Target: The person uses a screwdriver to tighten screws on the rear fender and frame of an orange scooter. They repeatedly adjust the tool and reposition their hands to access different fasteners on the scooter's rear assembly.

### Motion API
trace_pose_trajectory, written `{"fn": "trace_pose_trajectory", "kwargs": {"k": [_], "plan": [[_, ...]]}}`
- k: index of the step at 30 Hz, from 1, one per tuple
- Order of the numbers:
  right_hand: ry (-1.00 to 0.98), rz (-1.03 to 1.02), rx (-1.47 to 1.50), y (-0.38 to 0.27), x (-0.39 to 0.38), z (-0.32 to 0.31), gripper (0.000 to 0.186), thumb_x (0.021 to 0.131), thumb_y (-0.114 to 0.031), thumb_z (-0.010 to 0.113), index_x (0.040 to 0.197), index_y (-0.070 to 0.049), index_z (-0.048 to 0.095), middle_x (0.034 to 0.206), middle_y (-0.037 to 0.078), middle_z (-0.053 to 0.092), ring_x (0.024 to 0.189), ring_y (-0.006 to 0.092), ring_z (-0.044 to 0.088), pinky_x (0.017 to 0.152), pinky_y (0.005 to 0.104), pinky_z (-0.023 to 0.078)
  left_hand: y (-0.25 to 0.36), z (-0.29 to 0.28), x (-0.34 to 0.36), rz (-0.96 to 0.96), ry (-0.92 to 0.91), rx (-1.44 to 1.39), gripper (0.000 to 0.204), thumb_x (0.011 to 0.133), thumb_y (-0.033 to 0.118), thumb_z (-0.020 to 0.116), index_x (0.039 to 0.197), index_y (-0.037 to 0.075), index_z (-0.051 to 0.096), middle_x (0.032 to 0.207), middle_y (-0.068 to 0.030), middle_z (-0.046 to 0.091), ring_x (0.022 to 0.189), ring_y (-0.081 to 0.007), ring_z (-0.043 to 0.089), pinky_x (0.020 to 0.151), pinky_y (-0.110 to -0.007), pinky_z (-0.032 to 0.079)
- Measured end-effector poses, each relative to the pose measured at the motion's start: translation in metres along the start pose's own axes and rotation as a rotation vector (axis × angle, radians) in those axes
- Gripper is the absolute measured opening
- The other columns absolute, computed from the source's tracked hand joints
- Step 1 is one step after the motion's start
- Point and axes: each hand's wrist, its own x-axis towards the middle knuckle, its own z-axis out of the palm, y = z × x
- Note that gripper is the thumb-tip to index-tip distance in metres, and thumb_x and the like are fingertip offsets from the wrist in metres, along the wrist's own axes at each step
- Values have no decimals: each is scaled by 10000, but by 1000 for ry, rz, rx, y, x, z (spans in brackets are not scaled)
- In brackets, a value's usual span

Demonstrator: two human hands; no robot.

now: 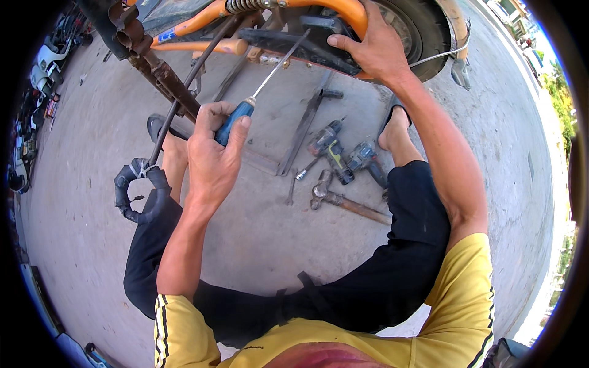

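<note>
- The left hand (211, 153) is gripping a blue-handled screwdriver (262, 86), its tip reaching the orange frame (350, 12).
- The right hand (371, 49) is clasping that frame beside the wheel (423, 30).
- Two drills (343, 153) are lying on the concrete floor (257, 233).

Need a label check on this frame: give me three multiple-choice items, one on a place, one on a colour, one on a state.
1. Where does the right hand rest?
A. on the orange frame beside the tyre
B. on the hammer
C. on the person's knee

2. What colour is the handle of the screwdriver?
A. red
B. blue
C. green

3. How is the left hand?
A. open and empty
B. flat on the concrete
C. closed around the screwdriver

Key: 1 A, the fingers curl over the orange tube; 2 B, blue shows between thumb and fingers; 3 C, the fist wraps the handle with the shaft pointing up to the frame.
</note>
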Motion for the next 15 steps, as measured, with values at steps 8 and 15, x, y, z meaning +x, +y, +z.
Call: {"fn": "trace_pose_trajectory", "kwargs": {"k": [8, 15], "plan": [[-29, 91, -77, -14, 0, -3, 927, 833, -382, 823, 1540, -40, 331, 1336, 311, 599, 1248, 468, 589, 1058, 488, 467, 28, -10, 12, -92, -139, 30, 338, 1027, 229, 655, 1220, -40, 586, 782, -42, 631, 706, -83, 538, 636, -251, 430], [67, -94, -81, 12, -1, 8, 878, 808, -402, 835, 1497, -62, 410, 1339, 231, 596, 1199, 435, 617, 1001, 497, 494, 35, -16, 16, -454, -193, -445, 432, 1031, 344, 651, 1251, -27, 624, 806, -31, 607, 592, -44, 452, 493, -210, 334]]}}
